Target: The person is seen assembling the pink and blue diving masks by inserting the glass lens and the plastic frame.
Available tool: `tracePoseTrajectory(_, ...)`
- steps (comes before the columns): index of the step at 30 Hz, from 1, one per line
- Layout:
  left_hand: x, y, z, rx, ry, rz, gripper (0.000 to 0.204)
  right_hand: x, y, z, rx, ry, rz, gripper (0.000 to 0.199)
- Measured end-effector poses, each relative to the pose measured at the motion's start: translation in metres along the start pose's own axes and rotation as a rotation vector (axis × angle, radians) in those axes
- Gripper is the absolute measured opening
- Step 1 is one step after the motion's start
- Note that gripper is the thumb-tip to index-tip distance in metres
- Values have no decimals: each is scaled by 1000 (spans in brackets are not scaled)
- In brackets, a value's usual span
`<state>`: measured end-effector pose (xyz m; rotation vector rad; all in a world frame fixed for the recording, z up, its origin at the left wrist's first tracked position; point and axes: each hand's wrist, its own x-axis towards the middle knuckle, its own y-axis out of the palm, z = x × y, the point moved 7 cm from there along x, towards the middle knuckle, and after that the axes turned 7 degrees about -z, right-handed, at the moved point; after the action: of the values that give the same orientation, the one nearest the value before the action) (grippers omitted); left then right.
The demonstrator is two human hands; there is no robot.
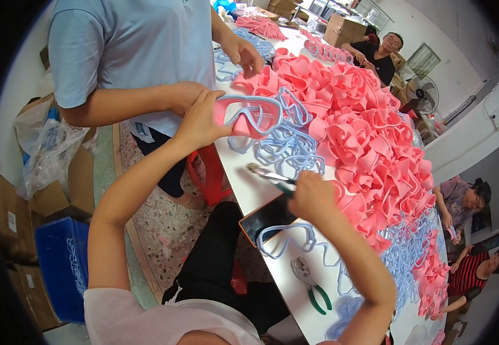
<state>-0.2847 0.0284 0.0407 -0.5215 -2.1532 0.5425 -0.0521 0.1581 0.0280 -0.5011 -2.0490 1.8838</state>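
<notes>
My left hand (200, 122) grips a pink swim mask (242, 126) with a light blue rim, held over the near edge of the table. Closed round the handles of a pair of pliers (268, 173), my right hand (312, 198) is above the tabletop; the metal jaws point left, apart from the mask. Loose light blue frames (289, 144) lie just beyond the mask. Under the right hand is a dark phone (268, 219) with an orange edge, and one blue frame (287, 238) lies beside it.
A large heap of pink mask skirts (358, 126) covers the white table (241, 187). Green-handled pliers (310, 284) lie nearer me. Close on my left stands a person in a light blue shirt (140, 46). A blue bin (59, 270) and cartons are on the floor; other people sit across the table.
</notes>
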Motion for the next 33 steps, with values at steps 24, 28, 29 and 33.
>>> tracePoseTrajectory(24, 61, 23, 2, -202, 1, 369, 79, 36, 24, 12, 442, -64, -536, 52)
tracePoseTrajectory(28, 67, 47, 3, -210, -35, 446, 77, 17, -34, -61, 723, 71, -576, 39)
tracePoseTrajectory(29, 67, 50, 15, -140, -7, 426, 77, 3, -48, -57, 754, 26, -558, 37)
tracePoseTrajectory(33, 69, 45, 36, 3, 136, 346, 72, -58, -63, -68, 572, 10, -395, 32)
